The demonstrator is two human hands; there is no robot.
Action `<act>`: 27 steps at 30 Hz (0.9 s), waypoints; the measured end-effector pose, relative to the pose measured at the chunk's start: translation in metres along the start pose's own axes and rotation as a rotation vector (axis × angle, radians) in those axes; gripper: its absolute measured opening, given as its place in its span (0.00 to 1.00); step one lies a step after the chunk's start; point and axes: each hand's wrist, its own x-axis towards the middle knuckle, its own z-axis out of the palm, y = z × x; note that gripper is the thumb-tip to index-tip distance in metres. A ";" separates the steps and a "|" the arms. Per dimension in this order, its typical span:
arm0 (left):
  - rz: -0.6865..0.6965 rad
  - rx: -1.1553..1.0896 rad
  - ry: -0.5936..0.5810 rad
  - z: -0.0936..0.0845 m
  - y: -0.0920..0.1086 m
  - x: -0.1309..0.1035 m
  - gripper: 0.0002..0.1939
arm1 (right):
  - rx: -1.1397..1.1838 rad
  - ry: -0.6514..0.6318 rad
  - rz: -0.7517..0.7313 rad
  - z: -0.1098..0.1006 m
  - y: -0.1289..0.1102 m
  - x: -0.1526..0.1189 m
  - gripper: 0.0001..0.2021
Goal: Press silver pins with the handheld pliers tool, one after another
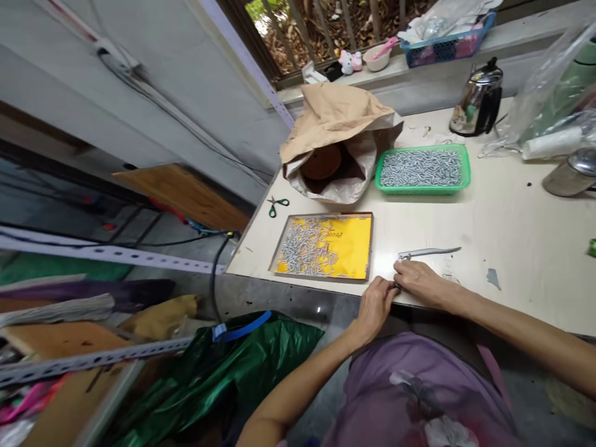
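At the front edge of the table, my left hand (375,305) and my right hand (419,280) meet with fingertips pinched together. Whatever small thing lies between them is hidden by the fingers. Just beyond my right hand, touching or nearly so, is a long silver metal tool (431,252) with a slim tapering handle pointing right. To the left of my hands lies a shallow tray (371,248) with a yellow bottom, its left part strewn with small silver metal pins. Behind it, a green plastic basket (421,189) is filled with many similar silver pieces.
An open brown paper bag (339,115) stands behind the tray, with green-handled scissors (278,203) to its left. At the back right are a metal kettle (477,99), clear plastic bags (549,105) and a steel container (572,174). A grey scrap (493,278) lies right of my hands.
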 end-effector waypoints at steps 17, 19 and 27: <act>-0.085 0.172 0.159 -0.050 -0.023 0.029 0.06 | 0.290 0.800 0.227 -0.060 0.060 0.023 0.16; -0.206 0.307 0.207 -0.078 -0.041 0.045 0.07 | 0.262 0.866 0.335 -0.081 0.089 0.029 0.16; -0.510 0.571 0.105 -0.119 -0.087 0.079 0.09 | 0.083 0.754 0.402 -0.097 0.144 0.042 0.25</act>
